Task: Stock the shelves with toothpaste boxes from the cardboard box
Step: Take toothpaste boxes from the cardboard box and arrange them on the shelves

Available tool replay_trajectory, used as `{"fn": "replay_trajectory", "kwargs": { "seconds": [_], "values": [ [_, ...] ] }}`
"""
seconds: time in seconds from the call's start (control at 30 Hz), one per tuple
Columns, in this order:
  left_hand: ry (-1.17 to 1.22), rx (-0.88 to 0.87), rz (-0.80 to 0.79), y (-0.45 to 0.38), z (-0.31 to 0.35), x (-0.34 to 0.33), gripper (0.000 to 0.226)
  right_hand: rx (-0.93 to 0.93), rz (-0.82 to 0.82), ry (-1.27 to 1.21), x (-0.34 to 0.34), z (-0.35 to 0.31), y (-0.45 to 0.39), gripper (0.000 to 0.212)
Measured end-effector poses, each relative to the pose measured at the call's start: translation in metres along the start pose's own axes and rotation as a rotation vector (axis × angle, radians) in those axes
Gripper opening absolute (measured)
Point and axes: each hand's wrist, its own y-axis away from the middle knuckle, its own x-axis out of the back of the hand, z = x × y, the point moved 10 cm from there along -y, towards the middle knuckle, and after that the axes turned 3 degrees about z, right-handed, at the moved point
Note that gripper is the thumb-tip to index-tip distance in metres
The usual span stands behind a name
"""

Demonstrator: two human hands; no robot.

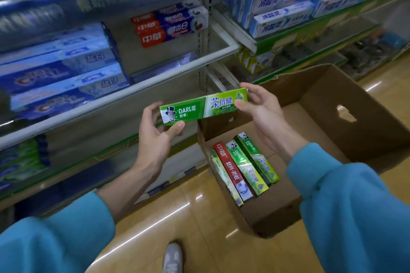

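A green Darlie toothpaste box (199, 107) is held level in front of the shelves, above the floor. My left hand (158, 133) grips its left end, thumb under the box and fingers behind it. My right hand (258, 106) holds its right end between thumb and fingers. Below and to the right, the open cardboard box (332, 131) stands on the floor. Inside it, several toothpaste boxes (244, 166) lie side by side, green ones and a red one.
White shelves (133, 93) run across the left with blue toothpaste stacks (60, 66) and red-and-blue boxes (170, 24). A green-edged shelf unit (299, 35) at right carries white-and-blue boxes. My shoe (173, 257) is on the glossy tan floor.
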Motion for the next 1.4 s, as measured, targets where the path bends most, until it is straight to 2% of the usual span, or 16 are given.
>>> {"fn": "replay_trajectory", "kwargs": {
  "seconds": [0.27, 0.37, 0.5, 0.6, 0.7, 0.83, 0.93, 1.03, 1.17, 1.4],
  "values": [
    [-0.008, 0.022, 0.245, 0.009, -0.018, 0.092, 0.063, 0.184, -0.137, 0.331, -0.101, -0.004, 0.007, 0.051],
    [-0.105, 0.043, 0.357, 0.013, -0.031, 0.135, 0.056, 0.198, -0.136, 0.473, -0.141, 0.007, 0.008, 0.049],
    [-0.348, 0.088, 0.524, 0.015, -0.050, 0.190, 0.046, 0.170, -0.122, 0.598, -0.191, 0.029, 0.009, 0.038],
    [-0.435, 0.078, 0.543, 0.005, -0.061, 0.214, 0.053, 0.121, -0.134, 0.583, -0.228, 0.053, 0.002, 0.039],
    [-0.442, 0.027, 0.571, -0.017, -0.075, 0.235, 0.048, 0.088, -0.133, 0.551, -0.256, 0.074, -0.012, 0.037],
    [-0.492, -0.008, 0.619, -0.055, -0.090, 0.251, 0.027, 0.160, -0.167, 0.531, -0.291, 0.091, -0.038, 0.020],
    [-0.537, -0.047, 0.661, -0.080, -0.099, 0.258, 0.022, 0.244, -0.121, 0.503, -0.307, 0.096, -0.058, 0.019],
    [-0.508, -0.061, 0.670, -0.100, -0.113, 0.264, 0.030, 0.335, -0.070, 0.488, -0.322, 0.101, -0.072, 0.021],
    [-0.507, 0.037, 0.655, -0.123, -0.144, 0.270, 0.047, 0.388, -0.063, 0.501, -0.335, 0.116, -0.088, 0.025],
    [-0.490, 0.058, 0.661, -0.143, -0.157, 0.274, 0.050, 0.391, -0.020, 0.540, -0.347, 0.133, -0.110, 0.033]
  ]
}}
